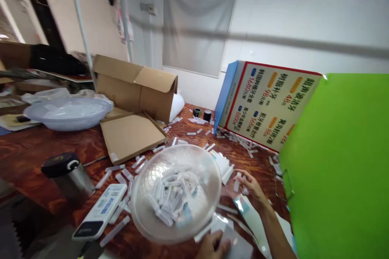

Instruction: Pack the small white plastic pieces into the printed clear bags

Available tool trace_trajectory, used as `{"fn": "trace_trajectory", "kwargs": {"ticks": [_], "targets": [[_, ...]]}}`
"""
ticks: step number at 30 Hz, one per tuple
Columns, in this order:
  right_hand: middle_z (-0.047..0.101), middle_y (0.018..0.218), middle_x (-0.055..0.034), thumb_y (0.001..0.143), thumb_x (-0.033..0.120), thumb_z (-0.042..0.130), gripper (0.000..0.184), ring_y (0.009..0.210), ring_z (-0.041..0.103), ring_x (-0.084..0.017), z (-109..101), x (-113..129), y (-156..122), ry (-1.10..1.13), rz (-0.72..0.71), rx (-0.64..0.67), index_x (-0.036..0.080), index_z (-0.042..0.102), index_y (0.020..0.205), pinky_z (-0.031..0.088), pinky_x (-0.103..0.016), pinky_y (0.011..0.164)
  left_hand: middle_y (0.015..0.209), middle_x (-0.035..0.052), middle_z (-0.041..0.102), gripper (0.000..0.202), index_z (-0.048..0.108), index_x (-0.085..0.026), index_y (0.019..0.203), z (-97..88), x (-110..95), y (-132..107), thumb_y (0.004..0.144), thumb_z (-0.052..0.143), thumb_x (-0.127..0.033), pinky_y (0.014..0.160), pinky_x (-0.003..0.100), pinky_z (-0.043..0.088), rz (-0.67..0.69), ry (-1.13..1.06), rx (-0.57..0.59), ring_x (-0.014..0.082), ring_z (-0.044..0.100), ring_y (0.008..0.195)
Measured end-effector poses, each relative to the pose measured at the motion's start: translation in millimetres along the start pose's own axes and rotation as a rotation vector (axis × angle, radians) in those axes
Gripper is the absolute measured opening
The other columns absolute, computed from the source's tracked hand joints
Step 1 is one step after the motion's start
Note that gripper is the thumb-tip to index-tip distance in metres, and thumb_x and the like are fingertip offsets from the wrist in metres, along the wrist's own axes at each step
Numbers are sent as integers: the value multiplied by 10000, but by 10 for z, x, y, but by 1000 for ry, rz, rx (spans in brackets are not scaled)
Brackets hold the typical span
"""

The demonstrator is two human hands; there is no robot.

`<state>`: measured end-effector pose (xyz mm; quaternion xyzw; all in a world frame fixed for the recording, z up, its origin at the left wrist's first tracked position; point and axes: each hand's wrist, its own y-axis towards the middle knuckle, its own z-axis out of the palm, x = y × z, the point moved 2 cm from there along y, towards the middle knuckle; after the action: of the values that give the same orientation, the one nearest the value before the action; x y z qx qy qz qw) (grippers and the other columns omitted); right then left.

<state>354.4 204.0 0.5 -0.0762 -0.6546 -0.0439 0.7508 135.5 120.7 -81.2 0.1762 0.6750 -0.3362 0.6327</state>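
My right hand [254, 189] pinches a small translucent plastic tube [236, 184] between thumb and fingers, to the right of a bowl. At the bottom edge, my left hand [212, 246] has its fingers closed on a clear plastic bag [238, 247]; part of the hand is cut off by the frame. The wide translucent bowl [138, 210] between them and the phone-like device holds a heap of similar tubes [170, 198]. Beneath my right forearm lie pale strips with a teal end [243, 206]. A stack of white pieces [221, 162] lies just behind the bowl.
Loose tubes [114, 230] scatter over the wooden table [27, 158]. To the left are a white device with a dark screen [100, 212], a steel cup [69, 178] and another bowl [69, 115]. Cardboard [132, 135], tape rolls [207, 115], a printed panel [267, 105] and a green panel [337, 162] surround the area.
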Motion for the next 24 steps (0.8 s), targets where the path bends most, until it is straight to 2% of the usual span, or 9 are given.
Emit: {"fn": "trace_trajectory", "kwargs": {"ticks": [2,4,7,9,14,16,18,21,24], "targets": [[658,726,9,660,501,862,513,435,402,-59,-2,-156,-589,203,26,-113,215,640,1023,299,-200,415,886,24,621,665,634,-141,935,26,-37,0,817,526,-787,718,293,448,26,-27,-40,186,565,811],[619,666,33,648,500,879,465,421,400,-61,72,-319,-1065,337,51,-205,221,606,900,323,-203,416,783,10,584,776,622,-129,881,55,-94,-33,695,548,-880,632,266,380,60,-69,-59,161,509,714],[623,707,28,633,459,901,476,532,535,-108,214,-485,-1567,455,85,-247,223,512,775,404,-212,480,758,7,565,713,630,-121,887,123,-241,-133,728,597,-815,610,249,351,78,-75,47,139,466,672],[598,703,34,640,430,903,480,564,535,-104,245,-506,-1800,473,81,-225,214,486,739,411,-207,509,755,6,552,657,639,-112,880,171,-369,-221,776,605,-759,621,242,342,112,-32,109,131,449,677],[516,646,50,658,400,888,446,515,431,-70,48,-375,-2218,283,118,-19,192,496,697,322,-188,473,719,-12,496,610,643,-114,799,271,-623,-427,812,589,-722,591,227,300,125,193,272,116,396,661],[540,661,40,657,394,886,414,528,456,-75,-43,-327,-2338,189,153,87,181,536,718,325,-186,478,697,-22,473,568,632,-121,763,294,-693,-490,827,594,-685,572,226,286,92,296,350,112,387,645],[612,745,13,657,379,887,394,597,531,-101,-95,-300,-2424,158,167,144,181,606,849,371,-188,513,673,-31,456,515,616,-131,730,311,-758,-546,849,596,-632,555,225,272,60,387,413,110,384,630],[665,810,2,708,401,854,542,531,512,-87,-104,-301,-2479,219,147,80,226,592,1149,329,-176,450,687,-32,498,437,624,-142,746,338,-843,-620,851,626,-566,577,221,301,56,443,463,118,424,647],[592,644,64,777,423,805,506,366,320,-36,-68,-331,-2466,323,70,-71,251,562,1187,185,-178,373,724,-24,540,412,634,-151,783,350,-875,-665,848,626,-558,621,225,339,77,453,408,135,454,689]]}}
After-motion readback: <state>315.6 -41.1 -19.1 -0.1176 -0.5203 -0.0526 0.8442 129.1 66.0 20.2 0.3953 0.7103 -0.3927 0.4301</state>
